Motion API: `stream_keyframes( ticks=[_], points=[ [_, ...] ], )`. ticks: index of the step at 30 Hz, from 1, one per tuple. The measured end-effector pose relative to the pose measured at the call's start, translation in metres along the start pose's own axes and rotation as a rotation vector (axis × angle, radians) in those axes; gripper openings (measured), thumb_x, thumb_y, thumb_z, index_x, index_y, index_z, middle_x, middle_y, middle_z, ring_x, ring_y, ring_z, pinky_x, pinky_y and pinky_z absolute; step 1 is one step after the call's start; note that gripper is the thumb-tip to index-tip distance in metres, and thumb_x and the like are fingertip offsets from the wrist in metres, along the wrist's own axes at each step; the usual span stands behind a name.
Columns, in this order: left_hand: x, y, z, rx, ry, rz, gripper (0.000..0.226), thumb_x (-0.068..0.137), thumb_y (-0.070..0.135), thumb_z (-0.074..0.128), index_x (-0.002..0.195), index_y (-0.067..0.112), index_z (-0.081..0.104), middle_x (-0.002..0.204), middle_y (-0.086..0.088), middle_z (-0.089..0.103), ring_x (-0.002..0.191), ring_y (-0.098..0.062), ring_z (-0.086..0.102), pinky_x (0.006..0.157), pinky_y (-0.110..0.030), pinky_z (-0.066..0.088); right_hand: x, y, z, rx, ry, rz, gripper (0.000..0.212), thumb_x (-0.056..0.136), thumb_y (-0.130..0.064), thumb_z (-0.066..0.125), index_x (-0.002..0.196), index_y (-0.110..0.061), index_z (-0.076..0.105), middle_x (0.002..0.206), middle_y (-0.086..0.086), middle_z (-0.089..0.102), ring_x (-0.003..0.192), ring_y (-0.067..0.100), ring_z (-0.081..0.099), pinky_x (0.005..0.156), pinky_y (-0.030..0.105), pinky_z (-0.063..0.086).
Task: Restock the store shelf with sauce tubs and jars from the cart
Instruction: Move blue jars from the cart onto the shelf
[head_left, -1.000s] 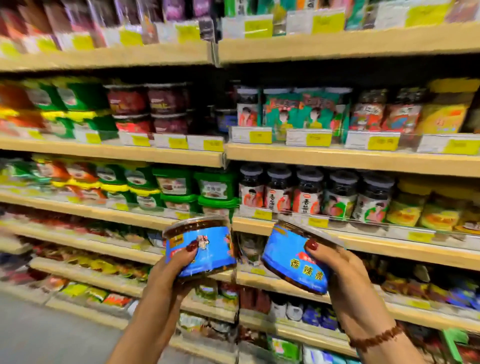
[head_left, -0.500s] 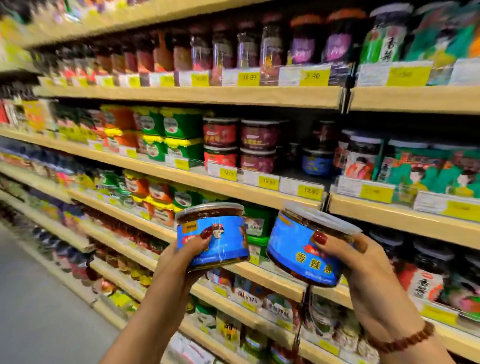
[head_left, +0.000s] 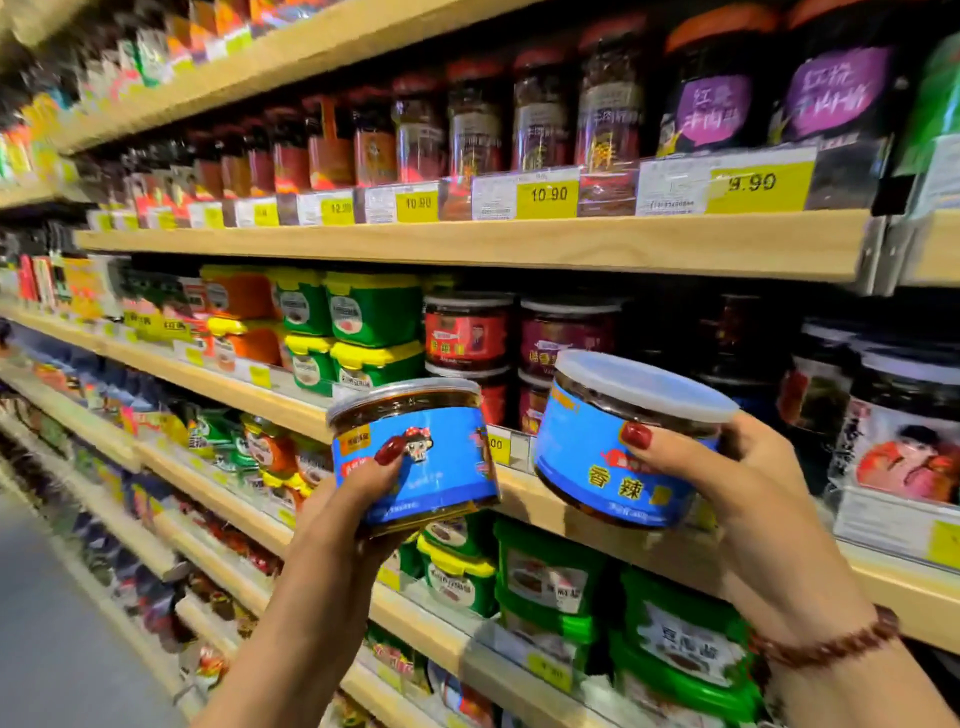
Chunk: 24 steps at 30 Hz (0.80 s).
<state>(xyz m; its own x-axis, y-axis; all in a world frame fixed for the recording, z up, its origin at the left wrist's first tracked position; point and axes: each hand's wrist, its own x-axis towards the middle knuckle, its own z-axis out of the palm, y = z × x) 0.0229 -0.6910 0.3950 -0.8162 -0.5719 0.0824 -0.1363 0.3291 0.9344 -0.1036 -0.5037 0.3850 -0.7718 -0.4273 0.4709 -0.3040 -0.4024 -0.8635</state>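
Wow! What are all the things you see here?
Left tub: one, blue label, in left hand
Right tub: one, blue label, tilted, in right hand
Green tubs: many, yellow lids, middle shelf
Red tubs: few, right of the green ones
Dark jars: a row, upper shelf
Price tags: many, yellow and white, shelf edges
Shelves: several, pale wood
Bracelet: one, reddish-brown, right wrist
Left hand: one, red nails, grips left tub
Right hand: one, red nails, grips right tub

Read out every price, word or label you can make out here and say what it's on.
"10.90": yellow tag, upper shelf edge.
"9.90": next yellow tag to its right.
"香辣": blue tub in the right hand.
Second blue tub in the left hand, other tags, jar labels: too blurred.
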Motion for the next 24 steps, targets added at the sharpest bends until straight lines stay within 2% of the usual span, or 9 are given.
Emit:
stream_keyframes(
  ticks=[3,5,6,7,9,12,15,18,24],
  points=[
    [0.028,-0.001,0.006,-0.096,0.081,0.092,0.051,0.096,-0.012,0.022,0.054,0.005,0.045,0.033,-0.038,0.041,0.044,0.001,0.062,0.053,-0.001,0.036,0.017,0.004,-0.006,-0.025,0.072,-0.042,0.039,0.053,-0.015,0.078,0.091,-0.017,0.073,0.083,0.001,0.076,0.076,0.016,0.073,0.054,0.019,0.053],
    [0.050,-0.002,0.009,-0.187,0.150,0.029,0.045,0.099,0.005,0.029,0.124,-0.032,0.021,0.080,-0.061,0.044,0.094,-0.018,0.068,0.052,-0.003,0.035,0.027,0.006,-0.010,-0.052,0.125,-0.046,0.042,0.049,-0.017,0.080,0.090,-0.014,0.072,0.080,0.002,0.076,0.074,0.017,0.073,0.052,0.020,0.053],
    [0.053,0.010,0.012,-0.217,0.144,-0.023,0.056,0.099,0.019,0.036,0.054,-0.013,0.042,0.091,-0.061,0.043,0.104,-0.021,0.065,0.056,-0.004,0.036,0.032,0.006,-0.011,-0.074,0.160,-0.043,0.047,0.044,-0.018,0.083,0.090,-0.012,0.072,0.080,0.003,0.076,0.073,0.018,0.073,0.052,0.020,0.053],
    [0.065,0.008,0.014,-0.269,0.162,-0.004,0.066,0.095,0.040,0.041,0.132,0.002,0.002,0.108,-0.059,0.040,0.115,-0.027,0.057,0.065,-0.009,0.038,0.036,0.006,-0.012,-0.102,0.193,-0.042,0.051,0.041,-0.019,0.085,0.090,-0.010,0.073,0.081,0.005,0.076,0.074,0.019,0.073,0.054,0.021,0.054],
    [0.077,0.008,0.008,-0.326,0.105,0.018,0.094,0.086,0.061,0.044,0.119,-0.027,0.041,0.138,-0.043,0.029,0.124,-0.025,0.050,0.078,-0.018,0.033,0.045,0.006,-0.016,-0.149,0.235,-0.042,0.050,0.045,-0.017,0.085,0.093,-0.007,0.073,0.085,0.008,0.076,0.078,0.021,0.074,0.060,0.025,0.056],
    [0.082,-0.010,0.009,-0.514,-0.011,0.148,0.051,0.077,0.055,0.063,0.065,0.005,0.057,0.121,-0.030,0.057,0.053,0.011,0.061,0.068,-0.003,0.042,0.056,0.004,-0.019,-0.180,0.265,0.002,0.051,0.048,-0.007,0.084,0.096,0.000,0.072,0.086,0.014,0.075,0.079,0.025,0.073,0.062,0.028,0.058],
    [0.091,-0.011,0.012,-0.759,-0.149,0.167,0.042,0.030,0.041,0.085,0.063,0.018,0.074,0.079,0.004,0.074,0.069,-0.002,0.069,0.094,-0.032,0.046,0.064,0.006,-0.019,-0.217,0.341,0.028,0.044,0.055,-0.008,0.080,0.096,0.003,0.071,0.080,0.009,0.075,0.071,0.017,0.073,0.055,0.019,0.053],
    [0.108,-0.018,0.009,-0.725,-0.178,0.216,0.050,0.038,0.066,0.075,0.059,0.021,0.066,0.057,0.017,0.067,0.059,0.008,0.064,0.089,-0.012,0.046,0.069,0.015,-0.023,-0.312,0.423,0.056,0.037,0.063,0.000,0.080,0.099,0.003,0.070,0.080,0.007,0.076,0.068,0.012,0.071,0.051,0.016,0.050],
    [0.106,-0.021,0.002,-0.789,-0.368,0.184,0.038,0.061,0.021,0.083,0.089,-0.002,0.074,0.097,-0.021,0.071,0.096,-0.026,0.068,0.060,-0.022,0.054,0.070,0.023,-0.031,-0.509,0.395,0.207,0.052,0.047,-0.010,0.086,0.097,-0.006,0.072,0.091,0.008,0.076,0.081,0.015,0.073,0.064,0.022,0.056]
  ],
)
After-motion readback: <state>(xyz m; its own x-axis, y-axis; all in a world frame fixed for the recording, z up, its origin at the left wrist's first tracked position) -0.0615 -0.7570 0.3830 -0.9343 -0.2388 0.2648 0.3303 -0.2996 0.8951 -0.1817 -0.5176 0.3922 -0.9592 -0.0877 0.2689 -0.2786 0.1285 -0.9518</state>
